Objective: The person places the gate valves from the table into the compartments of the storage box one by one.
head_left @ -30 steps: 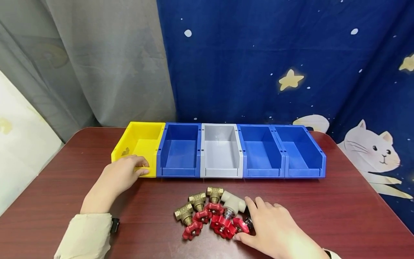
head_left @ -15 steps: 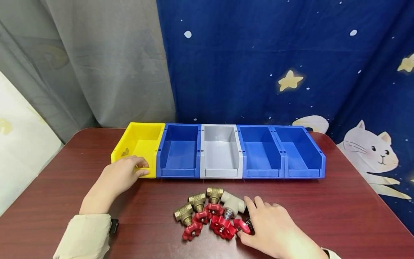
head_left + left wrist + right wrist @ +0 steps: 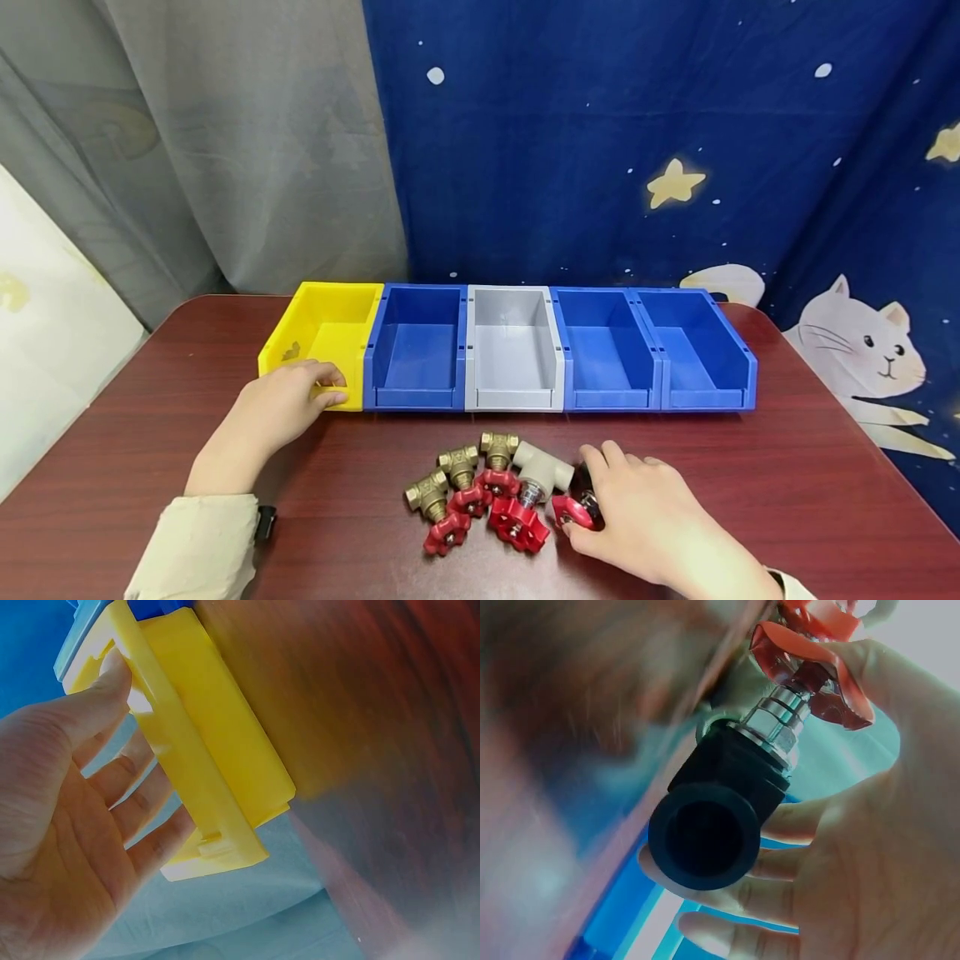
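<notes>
My left hand (image 3: 288, 404) grips the front lip of the yellow bin (image 3: 337, 337). In the left wrist view, the thumb lies on one side of the yellow rim (image 3: 176, 739) and the fingers on the other. My right hand (image 3: 645, 517) holds a black valve with a red handwheel (image 3: 573, 511), just above or on the table; which, I cannot tell. The right wrist view has the thumb at the wheel and fingers behind the black body (image 3: 712, 825). Left of it lie a beige valve (image 3: 542, 470) and brass valves (image 3: 426, 495) with red handwheels.
Right of the yellow bin, a blue bin (image 3: 416, 354), a grey bin (image 3: 513, 354) and two more blue bins (image 3: 603, 354) stand side by side. They line the back of the dark red table (image 3: 337, 533). Curtains (image 3: 525, 167) hang behind.
My right hand has shifted slightly right, and the black valve has moved with it, away from the beige valve. The thumb has closed onto its handwheel. My left hand stays put.
</notes>
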`<state>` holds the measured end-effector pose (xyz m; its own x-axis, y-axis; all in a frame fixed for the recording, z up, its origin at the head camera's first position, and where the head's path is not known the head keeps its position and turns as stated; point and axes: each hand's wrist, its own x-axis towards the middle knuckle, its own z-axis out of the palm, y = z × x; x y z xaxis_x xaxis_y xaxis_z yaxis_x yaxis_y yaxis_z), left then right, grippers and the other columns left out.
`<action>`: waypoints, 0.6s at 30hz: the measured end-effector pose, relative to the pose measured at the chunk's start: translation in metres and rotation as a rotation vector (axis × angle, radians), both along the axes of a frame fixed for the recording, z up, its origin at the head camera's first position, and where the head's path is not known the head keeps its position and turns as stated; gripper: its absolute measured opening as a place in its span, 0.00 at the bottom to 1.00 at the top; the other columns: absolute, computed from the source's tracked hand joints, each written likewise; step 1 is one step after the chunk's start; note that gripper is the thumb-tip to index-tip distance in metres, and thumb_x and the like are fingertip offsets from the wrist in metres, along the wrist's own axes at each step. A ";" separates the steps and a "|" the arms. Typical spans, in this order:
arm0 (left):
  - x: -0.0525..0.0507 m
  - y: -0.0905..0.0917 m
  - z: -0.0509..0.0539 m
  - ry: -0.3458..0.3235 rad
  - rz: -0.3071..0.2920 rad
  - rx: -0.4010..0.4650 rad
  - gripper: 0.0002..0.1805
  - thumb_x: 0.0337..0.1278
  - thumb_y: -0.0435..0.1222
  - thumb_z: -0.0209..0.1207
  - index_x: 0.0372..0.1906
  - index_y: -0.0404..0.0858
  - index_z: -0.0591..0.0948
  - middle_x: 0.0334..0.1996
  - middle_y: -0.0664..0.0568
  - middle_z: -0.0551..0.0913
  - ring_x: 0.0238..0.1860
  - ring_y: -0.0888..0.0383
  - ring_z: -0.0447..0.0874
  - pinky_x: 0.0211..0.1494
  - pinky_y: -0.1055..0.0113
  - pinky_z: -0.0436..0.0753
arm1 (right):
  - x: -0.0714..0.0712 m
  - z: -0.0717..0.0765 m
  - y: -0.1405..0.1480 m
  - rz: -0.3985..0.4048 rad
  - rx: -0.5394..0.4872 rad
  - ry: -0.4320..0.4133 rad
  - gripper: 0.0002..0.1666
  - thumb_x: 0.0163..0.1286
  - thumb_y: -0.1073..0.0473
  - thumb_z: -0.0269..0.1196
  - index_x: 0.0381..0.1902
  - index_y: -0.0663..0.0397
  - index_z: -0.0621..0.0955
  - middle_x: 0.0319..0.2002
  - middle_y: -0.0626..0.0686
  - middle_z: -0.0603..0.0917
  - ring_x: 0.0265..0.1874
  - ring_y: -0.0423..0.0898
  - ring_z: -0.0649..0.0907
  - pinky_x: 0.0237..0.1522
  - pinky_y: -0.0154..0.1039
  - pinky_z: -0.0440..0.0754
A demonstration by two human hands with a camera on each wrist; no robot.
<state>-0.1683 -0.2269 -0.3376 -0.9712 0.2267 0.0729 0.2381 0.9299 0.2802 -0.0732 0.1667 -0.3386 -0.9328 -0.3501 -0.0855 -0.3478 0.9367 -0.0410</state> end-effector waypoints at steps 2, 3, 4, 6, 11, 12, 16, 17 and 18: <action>0.000 0.000 0.000 0.000 0.000 -0.001 0.12 0.57 0.42 0.68 0.41 0.40 0.85 0.35 0.51 0.84 0.35 0.52 0.78 0.46 0.46 0.80 | -0.001 0.003 0.002 -0.012 0.001 -0.002 0.44 0.49 0.32 0.69 0.55 0.56 0.77 0.39 0.51 0.78 0.30 0.45 0.78 0.39 0.49 0.80; 0.000 0.000 0.000 -0.001 0.000 -0.001 0.12 0.58 0.42 0.68 0.41 0.40 0.85 0.35 0.51 0.84 0.35 0.52 0.78 0.46 0.46 0.80 | -0.002 0.004 0.003 -0.017 0.002 0.000 0.43 0.49 0.33 0.69 0.55 0.56 0.77 0.39 0.50 0.77 0.29 0.45 0.77 0.38 0.49 0.80; 0.000 0.000 0.000 -0.001 0.000 -0.001 0.11 0.58 0.42 0.68 0.41 0.40 0.85 0.35 0.51 0.84 0.36 0.52 0.78 0.46 0.46 0.80 | -0.002 0.006 0.004 -0.022 -0.001 0.003 0.44 0.50 0.33 0.69 0.56 0.56 0.76 0.39 0.50 0.77 0.29 0.45 0.77 0.38 0.48 0.80; 0.000 0.000 0.000 -0.002 0.000 0.000 0.11 0.58 0.42 0.68 0.41 0.40 0.85 0.35 0.51 0.84 0.36 0.52 0.78 0.45 0.46 0.80 | -0.004 0.008 0.006 -0.031 -0.008 0.010 0.45 0.50 0.34 0.69 0.58 0.58 0.76 0.41 0.52 0.78 0.31 0.46 0.79 0.40 0.50 0.81; 0.000 0.000 0.000 0.002 -0.001 0.002 0.11 0.58 0.42 0.68 0.40 0.40 0.84 0.34 0.52 0.84 0.36 0.52 0.78 0.45 0.46 0.80 | -0.009 0.014 0.014 -0.051 -0.045 0.016 0.48 0.51 0.34 0.69 0.62 0.59 0.75 0.47 0.55 0.79 0.39 0.51 0.82 0.47 0.56 0.81; 0.000 0.000 0.000 0.003 -0.002 0.002 0.11 0.58 0.42 0.68 0.40 0.40 0.84 0.34 0.51 0.84 0.36 0.52 0.78 0.45 0.46 0.80 | -0.010 0.015 0.016 -0.054 -0.050 0.016 0.48 0.51 0.34 0.69 0.62 0.59 0.75 0.48 0.55 0.79 0.39 0.52 0.82 0.47 0.57 0.80; 0.000 0.001 0.000 0.002 0.002 0.005 0.11 0.58 0.42 0.68 0.40 0.40 0.84 0.35 0.51 0.84 0.36 0.52 0.78 0.45 0.46 0.79 | -0.015 0.019 0.026 -0.058 -0.063 0.044 0.47 0.53 0.35 0.68 0.62 0.59 0.75 0.49 0.56 0.79 0.41 0.53 0.83 0.47 0.58 0.80; 0.000 0.001 0.000 0.001 0.004 0.006 0.11 0.58 0.42 0.68 0.40 0.40 0.84 0.35 0.51 0.84 0.36 0.52 0.78 0.45 0.46 0.79 | -0.017 0.019 0.028 -0.062 -0.064 0.051 0.47 0.53 0.35 0.68 0.62 0.59 0.75 0.48 0.56 0.79 0.41 0.52 0.83 0.46 0.57 0.80; 0.000 0.001 -0.001 0.000 0.005 0.006 0.11 0.58 0.42 0.68 0.40 0.40 0.84 0.35 0.51 0.84 0.36 0.52 0.78 0.45 0.46 0.79 | -0.018 0.020 0.031 -0.067 -0.063 0.055 0.47 0.53 0.34 0.68 0.62 0.59 0.74 0.48 0.56 0.79 0.40 0.52 0.83 0.45 0.57 0.80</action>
